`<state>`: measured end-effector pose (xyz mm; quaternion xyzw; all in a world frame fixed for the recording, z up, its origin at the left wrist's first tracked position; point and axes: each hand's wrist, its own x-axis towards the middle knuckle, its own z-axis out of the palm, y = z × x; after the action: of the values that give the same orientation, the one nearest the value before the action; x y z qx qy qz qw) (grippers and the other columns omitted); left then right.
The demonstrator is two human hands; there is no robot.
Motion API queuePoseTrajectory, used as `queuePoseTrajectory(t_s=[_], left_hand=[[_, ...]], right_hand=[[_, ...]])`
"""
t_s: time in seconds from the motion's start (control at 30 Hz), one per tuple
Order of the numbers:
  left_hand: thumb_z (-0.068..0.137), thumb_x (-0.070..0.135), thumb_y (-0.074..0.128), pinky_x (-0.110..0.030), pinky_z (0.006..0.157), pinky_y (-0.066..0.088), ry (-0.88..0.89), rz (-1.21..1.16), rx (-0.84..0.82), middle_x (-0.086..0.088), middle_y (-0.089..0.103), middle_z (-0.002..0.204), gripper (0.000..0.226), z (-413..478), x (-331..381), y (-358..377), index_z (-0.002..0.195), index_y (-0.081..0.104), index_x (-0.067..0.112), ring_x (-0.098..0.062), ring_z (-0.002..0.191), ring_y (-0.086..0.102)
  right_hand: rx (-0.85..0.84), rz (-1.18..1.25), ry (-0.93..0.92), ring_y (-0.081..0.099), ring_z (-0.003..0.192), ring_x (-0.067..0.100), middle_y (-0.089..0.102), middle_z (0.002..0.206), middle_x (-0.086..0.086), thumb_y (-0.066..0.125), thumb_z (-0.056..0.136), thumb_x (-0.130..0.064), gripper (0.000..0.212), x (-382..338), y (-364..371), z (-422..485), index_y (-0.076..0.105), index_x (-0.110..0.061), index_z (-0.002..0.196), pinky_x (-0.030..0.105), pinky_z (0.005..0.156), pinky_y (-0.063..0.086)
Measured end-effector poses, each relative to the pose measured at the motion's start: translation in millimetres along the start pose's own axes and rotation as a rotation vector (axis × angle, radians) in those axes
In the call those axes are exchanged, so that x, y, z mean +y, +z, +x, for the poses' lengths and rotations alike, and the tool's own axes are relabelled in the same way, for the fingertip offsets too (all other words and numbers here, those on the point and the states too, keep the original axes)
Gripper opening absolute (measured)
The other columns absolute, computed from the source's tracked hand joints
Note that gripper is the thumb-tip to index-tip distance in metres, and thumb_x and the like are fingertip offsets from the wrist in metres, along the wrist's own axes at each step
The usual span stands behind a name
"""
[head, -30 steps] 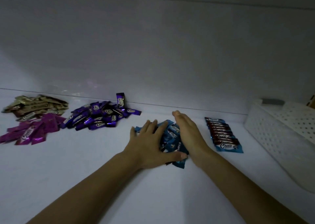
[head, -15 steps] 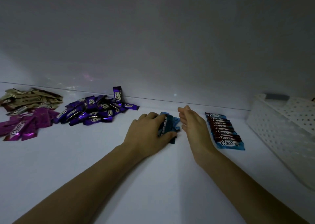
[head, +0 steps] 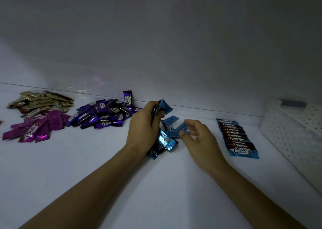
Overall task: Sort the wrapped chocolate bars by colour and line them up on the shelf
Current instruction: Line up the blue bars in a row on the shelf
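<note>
My left hand (head: 142, 129) grips a bunch of blue-wrapped chocolate bars (head: 163, 106) on edge above the white shelf (head: 87, 167). More loose blue bars (head: 165, 140) lie under and beside that hand. My right hand (head: 196, 136) pinches one blue bar (head: 182, 127) between thumb and fingers. A neat overlapping row of blue bars (head: 235, 138) lies to the right. To the left lie piles of purple bars (head: 104, 114), magenta bars (head: 34, 129) and gold bars (head: 40, 102).
A white perforated basket (head: 292, 134) stands at the right edge of the shelf. The white back wall (head: 156, 54) rises just behind the piles; one purple bar (head: 127, 97) leans upright against it.
My left hand has lifted a bunch of blue bars off the shelf. My right hand, flat on edge beside the pile before, now curls and pinches a single blue bar.
</note>
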<state>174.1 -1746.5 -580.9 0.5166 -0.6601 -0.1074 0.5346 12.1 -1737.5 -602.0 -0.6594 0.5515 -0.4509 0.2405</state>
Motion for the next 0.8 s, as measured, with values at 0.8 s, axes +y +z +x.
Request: queuePoseTrajectory(t_s=[0.8], left_hand=[[0.094, 0.021, 0.058, -0.016, 0.043, 0.043, -0.440, -0.959, -0.132, -0.009, 0.068, 0.090, 0.009, -6.4, 30.3, -11.8, 0.088, 0.062, 0.015, -0.005, 0.048, 0.054]], right_hand=[[-0.104, 0.148, -0.214, 0.063, 0.082, 0.000, 0.071, 0.092, -0.002, 0.067, 0.086, -0.008, 0.019, -33.5, -6.2, -20.3, 0.071, -0.013, 0.104, 0.011, 0.074, 0.048]])
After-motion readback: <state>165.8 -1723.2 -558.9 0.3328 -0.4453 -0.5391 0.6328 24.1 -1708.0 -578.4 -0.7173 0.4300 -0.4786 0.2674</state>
